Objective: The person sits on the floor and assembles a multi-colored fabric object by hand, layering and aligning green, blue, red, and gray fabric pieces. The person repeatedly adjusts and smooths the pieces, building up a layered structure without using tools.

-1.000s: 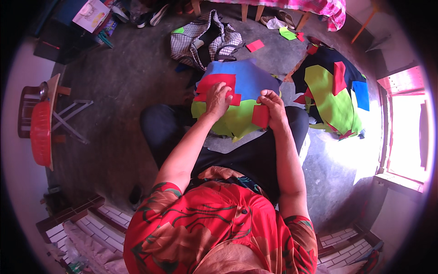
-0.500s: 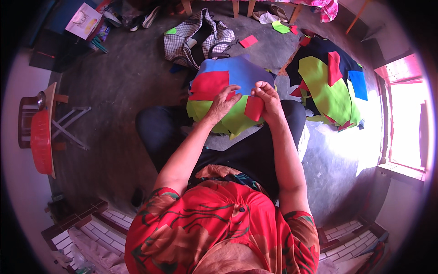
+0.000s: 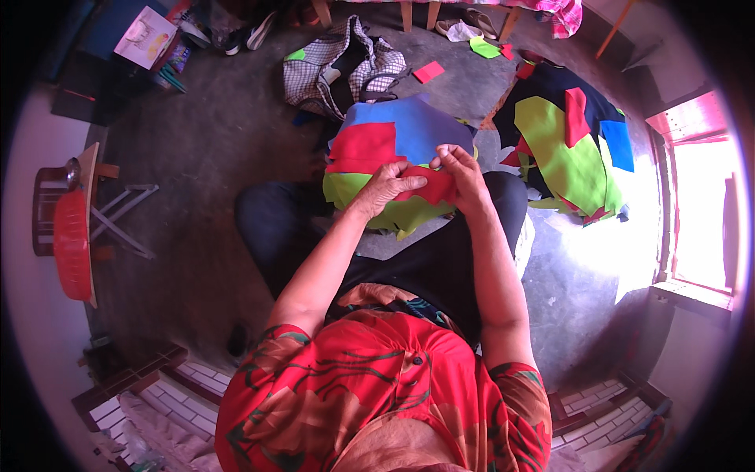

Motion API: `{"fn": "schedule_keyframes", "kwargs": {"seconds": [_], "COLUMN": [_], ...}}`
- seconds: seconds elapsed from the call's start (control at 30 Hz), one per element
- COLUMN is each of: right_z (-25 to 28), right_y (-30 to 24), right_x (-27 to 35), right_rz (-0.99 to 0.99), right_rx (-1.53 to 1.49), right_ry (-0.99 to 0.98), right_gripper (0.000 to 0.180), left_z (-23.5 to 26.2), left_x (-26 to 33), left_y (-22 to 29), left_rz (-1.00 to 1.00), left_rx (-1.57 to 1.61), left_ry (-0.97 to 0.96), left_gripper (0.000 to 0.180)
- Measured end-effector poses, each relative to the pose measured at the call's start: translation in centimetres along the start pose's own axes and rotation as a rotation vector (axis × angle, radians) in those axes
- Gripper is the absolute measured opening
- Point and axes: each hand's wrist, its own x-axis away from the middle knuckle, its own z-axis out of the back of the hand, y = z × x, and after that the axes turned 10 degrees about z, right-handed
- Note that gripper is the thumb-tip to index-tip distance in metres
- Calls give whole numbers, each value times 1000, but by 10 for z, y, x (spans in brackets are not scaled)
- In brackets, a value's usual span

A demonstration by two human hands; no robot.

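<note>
A small red cloth piece (image 3: 435,186) stretches between my two hands above a pile of fabric. My left hand (image 3: 385,189) is closed on its left edge, thumb pointing right over the cloth. My right hand (image 3: 462,175) holds the right side under its curled fingers. Thumb and forefinger of that hand come together above the cloth; anything thin between them is too small to make out. Beneath lie a blue cloth (image 3: 425,130), a larger red cloth (image 3: 363,144) and a lime green cloth (image 3: 346,187), heaped between my knees.
To the right stands a second heap with a lime green cloth (image 3: 550,145) on dark fabric. A checked bag (image 3: 314,75) lies open beyond my pile. A red scrap (image 3: 429,71) is on the floor. At the left, a red basin (image 3: 71,244) leans by a folding stand (image 3: 122,216).
My left hand has moved right and slightly down and now grips the red cloth piece. The cloth, earlier hanging from my right hand alone, is spread between both hands.
</note>
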Motion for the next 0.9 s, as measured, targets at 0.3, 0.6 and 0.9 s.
{"fn": "schedule_keyframes", "kwargs": {"seconds": [0.3, 0.6, 0.9], "right_z": [-18, -12, -17], "right_y": [-10, -17, -29], "right_x": [18, 5, -8], "right_rz": [78, 226, 261], "right_rx": [676, 721, 762], "right_ry": [21, 102, 42], "right_gripper": [34, 32, 26], "left_z": [22, 61, 63], "left_x": [-2, -72, -125], "left_y": [27, 46, 109], "left_rz": [109, -15, -155], "left_rx": [234, -148, -45], "left_ry": [-29, 268, 83], "left_gripper": [30, 24, 21]}}
